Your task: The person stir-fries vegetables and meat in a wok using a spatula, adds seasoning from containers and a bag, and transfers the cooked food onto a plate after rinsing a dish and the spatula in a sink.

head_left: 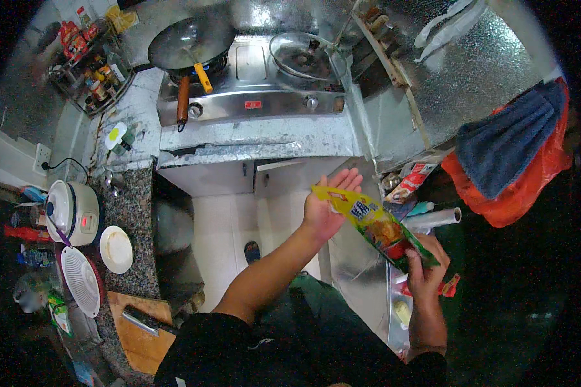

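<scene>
My right hand (425, 269) grips the lower end of a yellow and green seasoning packet (379, 229), fingers closed round it. The packet slants up to the left, a picture of food on its front. At its upper end my left hand (330, 208) is held palm up with fingers stretched out. The packet's tip lies over that palm, and whether it touches the skin is hard to tell. Nothing shows lying in the palm.
Ahead, a steel gas stove (252, 90) carries a wok (193, 44) and a glass-lidded pan (301, 57). On the left counter are a rice cooker (82, 214), a plate (116, 249) and a knife (141, 321) on a cutting board (135, 351). A dark towel (511, 143) hangs at right.
</scene>
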A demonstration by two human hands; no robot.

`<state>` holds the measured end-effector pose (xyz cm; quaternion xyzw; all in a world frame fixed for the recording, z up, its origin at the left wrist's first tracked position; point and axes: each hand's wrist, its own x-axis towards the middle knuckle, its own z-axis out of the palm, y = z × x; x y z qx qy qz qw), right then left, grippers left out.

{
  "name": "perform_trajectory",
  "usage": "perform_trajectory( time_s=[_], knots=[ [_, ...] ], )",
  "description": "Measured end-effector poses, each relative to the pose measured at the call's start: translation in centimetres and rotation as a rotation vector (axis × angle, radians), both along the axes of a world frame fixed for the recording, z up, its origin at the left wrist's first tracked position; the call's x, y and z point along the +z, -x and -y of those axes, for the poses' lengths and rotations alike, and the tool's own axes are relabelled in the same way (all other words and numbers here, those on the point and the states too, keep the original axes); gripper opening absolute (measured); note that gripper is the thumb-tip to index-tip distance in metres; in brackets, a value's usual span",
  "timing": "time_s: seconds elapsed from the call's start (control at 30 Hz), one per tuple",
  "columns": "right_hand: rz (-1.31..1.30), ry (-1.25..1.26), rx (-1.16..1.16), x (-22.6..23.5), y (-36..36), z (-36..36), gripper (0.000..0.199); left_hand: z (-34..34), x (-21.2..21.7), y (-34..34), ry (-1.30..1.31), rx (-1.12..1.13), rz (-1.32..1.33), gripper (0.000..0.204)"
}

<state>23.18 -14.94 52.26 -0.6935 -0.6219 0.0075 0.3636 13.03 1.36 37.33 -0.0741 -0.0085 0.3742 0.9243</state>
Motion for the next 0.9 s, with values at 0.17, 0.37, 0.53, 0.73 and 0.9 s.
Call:
perform_trajectory(
  time_s=[0.17,0.37,0.53,0.73,0.9],
  knots=[
    [0.029,0.013,0.000,0.4,1.7,-1.6,0.015,-1.1,0.0,1.5,0.039,-0.022,-0.042,0.044],
    [0.071,-0.002,-0.043,0.4,3.6,-3.1,0.011,-2.6,-0.9,2.6,0.024,-0.026,-0.033,0.040],
    [0.018,-0.013,-0.094,0.2,4.8,-3.9,0.010,-4.0,-0.7,4.0,0.026,-0.057,-0.018,0.039],
    [-0.079,0.015,-0.137,-0.1,5.6,-5.2,0.009,-4.9,-0.8,5.4,0.008,-0.087,-0.083,0.040],
    [-0.126,0.000,-0.185,-1.3,5.3,-5.3,0.009,-5.4,-1.5,5.5,0.078,-0.120,-0.151,0.039]
  ],
)
